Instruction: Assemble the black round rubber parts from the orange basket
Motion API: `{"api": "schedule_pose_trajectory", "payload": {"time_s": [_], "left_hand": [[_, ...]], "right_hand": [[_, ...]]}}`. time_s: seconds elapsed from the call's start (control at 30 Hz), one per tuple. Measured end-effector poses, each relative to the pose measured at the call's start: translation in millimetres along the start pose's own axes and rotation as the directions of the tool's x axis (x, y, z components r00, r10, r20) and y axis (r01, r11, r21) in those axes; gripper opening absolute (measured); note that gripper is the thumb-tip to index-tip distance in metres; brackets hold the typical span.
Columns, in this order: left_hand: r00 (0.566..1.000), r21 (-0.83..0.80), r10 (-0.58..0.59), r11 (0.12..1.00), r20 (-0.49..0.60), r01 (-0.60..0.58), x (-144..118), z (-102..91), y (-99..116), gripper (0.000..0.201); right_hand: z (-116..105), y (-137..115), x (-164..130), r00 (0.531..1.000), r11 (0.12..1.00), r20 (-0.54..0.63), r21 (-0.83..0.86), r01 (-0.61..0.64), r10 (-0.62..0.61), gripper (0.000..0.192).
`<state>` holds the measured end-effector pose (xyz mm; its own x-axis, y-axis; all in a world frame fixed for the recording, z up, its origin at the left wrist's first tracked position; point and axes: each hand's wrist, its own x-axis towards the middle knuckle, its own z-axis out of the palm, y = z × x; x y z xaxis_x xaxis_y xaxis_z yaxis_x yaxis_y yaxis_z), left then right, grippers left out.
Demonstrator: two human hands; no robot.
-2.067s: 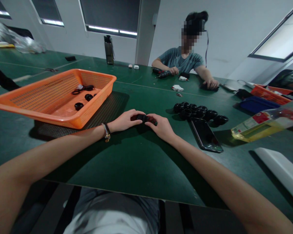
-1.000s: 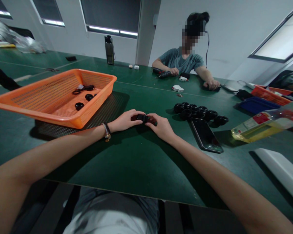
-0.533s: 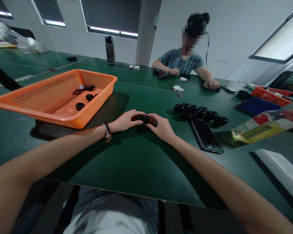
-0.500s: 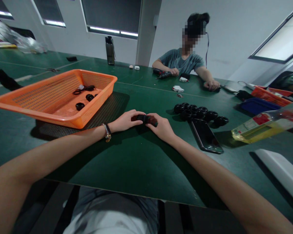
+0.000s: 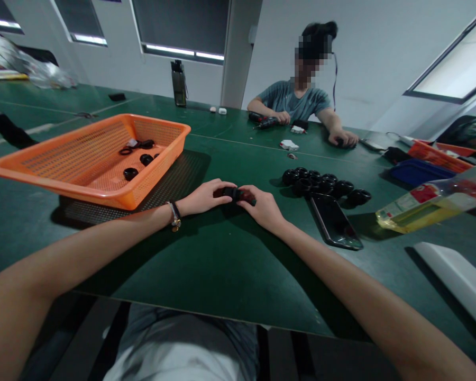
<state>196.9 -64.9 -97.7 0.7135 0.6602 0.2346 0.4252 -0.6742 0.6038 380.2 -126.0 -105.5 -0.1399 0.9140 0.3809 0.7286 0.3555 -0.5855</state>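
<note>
Just above the green table (image 5: 206,270), my left hand (image 5: 206,197) and my right hand (image 5: 263,207) grip a small black round part (image 5: 234,194) from opposite sides. Thumbs and fingers are closed on it, and they hide much of its shape. To the right sits a cluster of several similar black ring-like parts (image 5: 321,182). A black phone (image 5: 335,221) lies against the near side of that cluster. On the left, an orange perforated basket (image 5: 130,198) holds a few more black parts (image 5: 130,173) and a black cord-like item (image 5: 137,145).
A bottle of yellow liquid (image 5: 416,206) leans at the right, near a white block (image 5: 456,283). Farther back are an orange tray (image 5: 440,153), a blue tray (image 5: 416,173) and a dark water bottle (image 5: 179,83). Across the table sits a person (image 5: 297,103) with a power drill (image 5: 265,121).
My hands and the black part stay almost still. Across the table, the other person's hand on our right shifts slightly over a small dark object.
</note>
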Motion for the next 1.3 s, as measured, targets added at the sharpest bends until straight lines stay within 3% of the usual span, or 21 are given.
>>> {"api": "schedule_pose_trajectory", "payload": {"time_s": [1.3], "left_hand": [[1.000,0.011,0.003,1.000,0.001,-0.003,-0.8,-0.9,1.8,0.036]], "right_hand": [[-0.3,3.6,1.7,0.999,0.996,0.012,-0.089,0.031,-0.030,0.022]]}}
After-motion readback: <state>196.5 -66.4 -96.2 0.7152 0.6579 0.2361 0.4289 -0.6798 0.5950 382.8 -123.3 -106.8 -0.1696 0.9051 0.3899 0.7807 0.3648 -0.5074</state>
